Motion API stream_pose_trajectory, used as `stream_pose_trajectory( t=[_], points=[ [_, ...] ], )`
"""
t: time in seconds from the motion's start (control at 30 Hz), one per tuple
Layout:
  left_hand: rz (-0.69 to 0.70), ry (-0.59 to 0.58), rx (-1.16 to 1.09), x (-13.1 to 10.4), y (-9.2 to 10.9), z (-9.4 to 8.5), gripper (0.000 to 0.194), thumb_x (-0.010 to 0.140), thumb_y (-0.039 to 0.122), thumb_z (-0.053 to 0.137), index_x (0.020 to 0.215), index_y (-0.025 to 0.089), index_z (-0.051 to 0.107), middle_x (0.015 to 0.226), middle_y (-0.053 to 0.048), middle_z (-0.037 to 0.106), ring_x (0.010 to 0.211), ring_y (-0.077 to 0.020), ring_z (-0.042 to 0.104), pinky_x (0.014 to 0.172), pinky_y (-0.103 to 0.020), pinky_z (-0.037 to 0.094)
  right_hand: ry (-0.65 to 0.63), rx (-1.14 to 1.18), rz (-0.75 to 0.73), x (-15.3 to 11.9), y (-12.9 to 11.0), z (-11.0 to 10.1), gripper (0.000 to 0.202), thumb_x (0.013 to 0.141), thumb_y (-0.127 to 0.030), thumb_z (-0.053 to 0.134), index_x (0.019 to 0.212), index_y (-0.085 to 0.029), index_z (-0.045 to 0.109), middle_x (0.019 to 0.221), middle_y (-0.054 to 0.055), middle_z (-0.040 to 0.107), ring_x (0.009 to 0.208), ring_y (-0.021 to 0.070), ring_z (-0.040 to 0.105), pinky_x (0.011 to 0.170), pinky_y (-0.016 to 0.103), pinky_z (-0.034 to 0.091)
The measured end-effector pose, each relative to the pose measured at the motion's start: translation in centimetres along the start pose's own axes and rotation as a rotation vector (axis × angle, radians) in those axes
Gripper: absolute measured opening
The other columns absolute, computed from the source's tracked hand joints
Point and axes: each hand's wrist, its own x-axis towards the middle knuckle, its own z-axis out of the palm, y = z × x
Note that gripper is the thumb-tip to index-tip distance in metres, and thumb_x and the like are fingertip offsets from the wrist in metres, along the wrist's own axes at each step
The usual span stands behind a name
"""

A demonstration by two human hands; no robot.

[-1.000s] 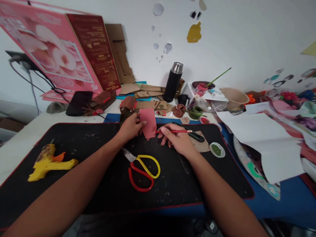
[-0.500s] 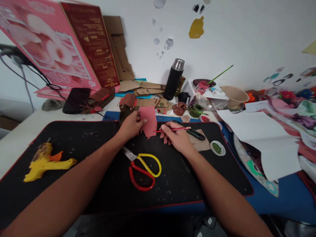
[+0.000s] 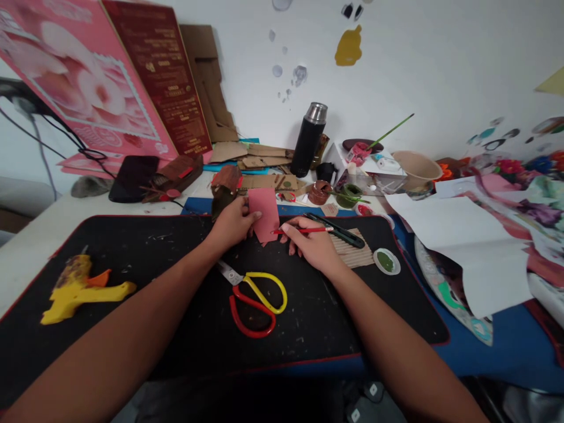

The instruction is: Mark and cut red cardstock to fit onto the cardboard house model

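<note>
My left hand (image 3: 235, 222) grips a small piece of pink paper (image 3: 264, 214) by its left edge, thumb in front. A thin red pencil (image 3: 308, 231) is pinched in my right hand (image 3: 311, 241), its tip at the lower right part of the paper. Below my hands lie scissors (image 3: 253, 299) with one red and one yellow handle, their blades partly hidden under my left forearm. Just beyond my right hand, a dark green utility knife (image 3: 341, 232) rests on a piece of corrugated cardboard (image 3: 352, 252).
On the black mat (image 3: 308, 329) a yellow glue gun (image 3: 83, 288) lies at left and a small dish of green paint (image 3: 386, 261) at right. Behind stand a black thermos (image 3: 309, 141), paint jars (image 3: 320, 192) and cardboard scraps (image 3: 264, 157). White paper (image 3: 462, 247) covers the right side.
My right hand has moved slightly left with the pencil, bringing its tip onto the paper's lower right part. My left hand still holds the paper. The view has shifted slightly.
</note>
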Motion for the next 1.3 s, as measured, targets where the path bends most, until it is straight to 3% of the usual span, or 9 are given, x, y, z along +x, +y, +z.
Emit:
stream_pose_trajectory(
  t=[1.3],
  points=[
    [0.03,-0.024,-0.051,0.3,-0.8,-0.1,0.019,0.097,0.014,0.064,0.115,0.017,0.058,0.066,0.005,0.065,0.041,-0.011,0.053,0.04,-0.021,0.036,-0.002,-0.02,-0.009,0.0,0.1,-0.2,0.03,0.1,-0.049,0.066,0.1,-0.02,0.071,0.084,0.003,0.075,0.051,0.0106,0.062,0.042,0.022,0.043]
  ],
)
